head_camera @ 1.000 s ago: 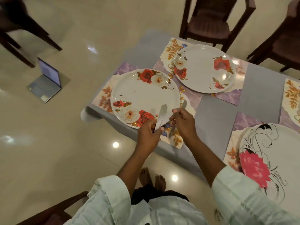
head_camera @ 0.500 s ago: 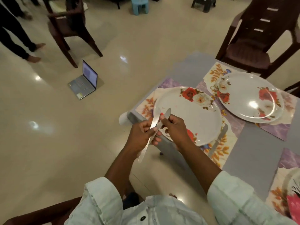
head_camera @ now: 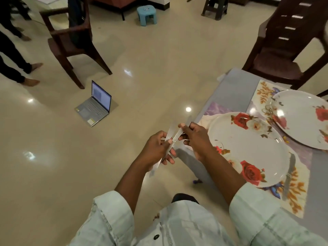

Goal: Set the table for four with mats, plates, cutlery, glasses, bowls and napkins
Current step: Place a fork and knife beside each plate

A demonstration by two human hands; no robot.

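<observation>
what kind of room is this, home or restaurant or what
Most likely a home dining room: a grey table set with floral plates on placemats, dark wooden chairs on a polished tile floor, and an open laptop lying on that floor.

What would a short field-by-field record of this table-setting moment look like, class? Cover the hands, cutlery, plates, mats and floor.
left hand: grips knives off the table's edge
right hand: pinches the same knives higher up
held knives: at least two, crossed, over the floor
laid knife: flat on near mat, right of plate
near plate: rose pattern, on floral mat
far plate: rose pattern, on second mat
laptop: open, on floor
</observation>
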